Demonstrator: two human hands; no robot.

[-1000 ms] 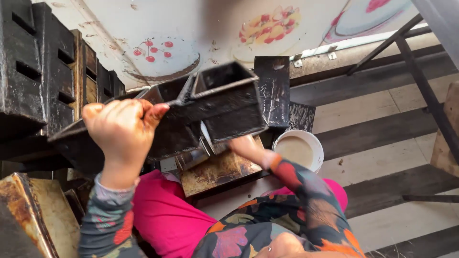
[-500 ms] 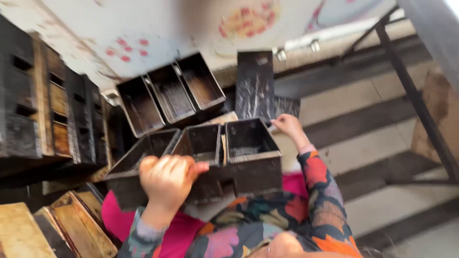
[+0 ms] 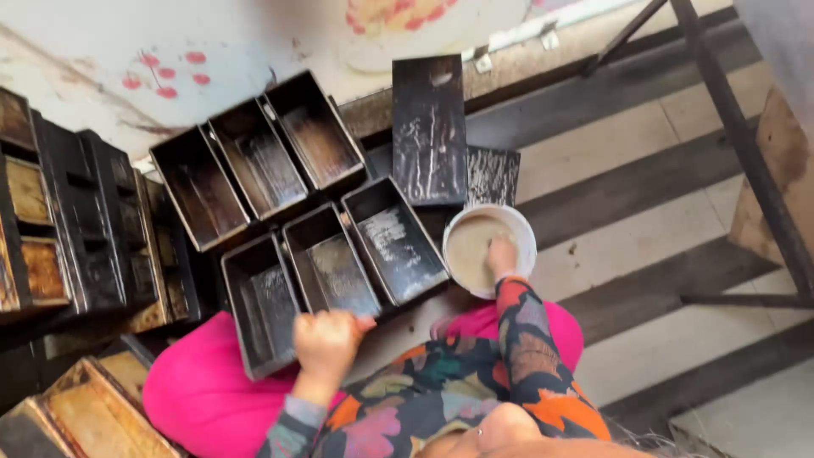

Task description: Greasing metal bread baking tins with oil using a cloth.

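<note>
The right hand (image 3: 502,257) is dipping into the white bowl (image 3: 524,231), hiding its fingertips. The left hand (image 3: 326,341) is covering part of the near tray's (image 3: 331,271) rim. Stacked tins (image 3: 51,229) are running off the left edge.

A second 3-compartment black tin (image 3: 259,157) lies beside a flat dark lid (image 3: 428,127), stacked tins (image 3: 72,225) left.

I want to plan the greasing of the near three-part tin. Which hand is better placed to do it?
Probably the right hand: its fingers are in the white bowl of pale paste beside the near tin. The left hand grips that tin's front edge.
</note>
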